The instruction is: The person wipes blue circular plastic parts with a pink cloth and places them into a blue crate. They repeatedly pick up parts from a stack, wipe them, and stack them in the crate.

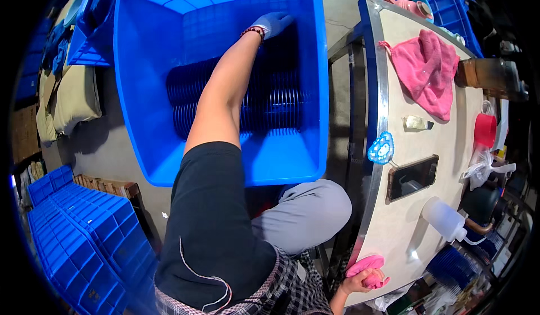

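Note:
My left arm reaches into a large blue plastic bin (132,90). At its end my left hand (274,24), in a pale glove with a beaded bracelet at the wrist, is over the bin's far right part. Its fingertips are lost in shadow, so a grip cannot be made out. Under my forearm, rows of thin dark discs (191,84) stand on edge, packed side by side. Down at the near edge of the table, my right hand (355,282) is bare and closed round a bunched pink cloth (365,265).
On the metal-edged table (410,219) to the right lie another pink cloth (427,70), a phone (412,177), a white squeeze bottle (443,218) and a jar of brown liquid (492,79). Blue crates (84,242) stand at the lower left. My knee (309,213) touches the bin's near side.

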The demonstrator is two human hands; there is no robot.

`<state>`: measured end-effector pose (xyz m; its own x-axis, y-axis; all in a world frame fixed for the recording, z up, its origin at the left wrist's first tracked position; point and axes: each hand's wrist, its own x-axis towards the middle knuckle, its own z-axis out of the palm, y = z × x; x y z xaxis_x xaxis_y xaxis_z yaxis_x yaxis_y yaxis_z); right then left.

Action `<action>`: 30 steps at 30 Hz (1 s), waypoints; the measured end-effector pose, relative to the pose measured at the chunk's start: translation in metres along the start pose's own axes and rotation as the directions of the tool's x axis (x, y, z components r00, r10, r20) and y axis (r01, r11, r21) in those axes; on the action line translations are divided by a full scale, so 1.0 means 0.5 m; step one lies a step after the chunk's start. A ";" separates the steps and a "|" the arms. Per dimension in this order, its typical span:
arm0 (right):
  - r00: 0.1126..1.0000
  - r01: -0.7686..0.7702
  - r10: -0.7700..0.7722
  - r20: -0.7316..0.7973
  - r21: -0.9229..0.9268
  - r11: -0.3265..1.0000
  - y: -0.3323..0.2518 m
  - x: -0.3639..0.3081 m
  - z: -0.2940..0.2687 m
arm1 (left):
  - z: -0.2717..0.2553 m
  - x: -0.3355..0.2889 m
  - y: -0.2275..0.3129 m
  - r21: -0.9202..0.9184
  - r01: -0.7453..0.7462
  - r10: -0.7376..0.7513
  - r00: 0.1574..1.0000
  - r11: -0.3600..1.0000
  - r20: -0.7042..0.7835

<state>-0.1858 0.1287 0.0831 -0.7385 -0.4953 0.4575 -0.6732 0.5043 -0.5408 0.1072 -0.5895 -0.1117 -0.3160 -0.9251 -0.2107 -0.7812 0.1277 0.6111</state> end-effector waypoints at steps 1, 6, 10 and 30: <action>1.000 0.016 -0.016 0.012 0.015 1.000 -0.012 0.007 0.003 | -0.012 -0.010 0.009 -0.026 0.008 -0.008 1.000 1.000 0.006; 1.000 0.023 -0.024 0.021 0.060 0.998 -0.031 0.019 0.010 | 0.003 -0.012 -0.026 -0.270 0.102 -0.163 0.963 0.957 -0.217; 1.000 0.013 -0.013 0.003 0.018 1.000 -0.035 0.007 0.009 | 0.022 0.005 -0.061 -0.422 0.125 -0.206 0.966 0.898 -0.153; 0.999 0.007 -0.010 0.035 0.081 0.997 -0.010 0.007 0.005 | -0.042 -0.179 -0.014 -0.194 0.503 -0.494 0.864 0.842 0.096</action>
<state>-0.1850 0.1227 0.0859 -0.7301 -0.5247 0.4378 -0.6731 0.4418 -0.5930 0.1523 -0.5151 -0.0813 0.0610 -0.8284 -0.5568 -0.7123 -0.4270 0.5571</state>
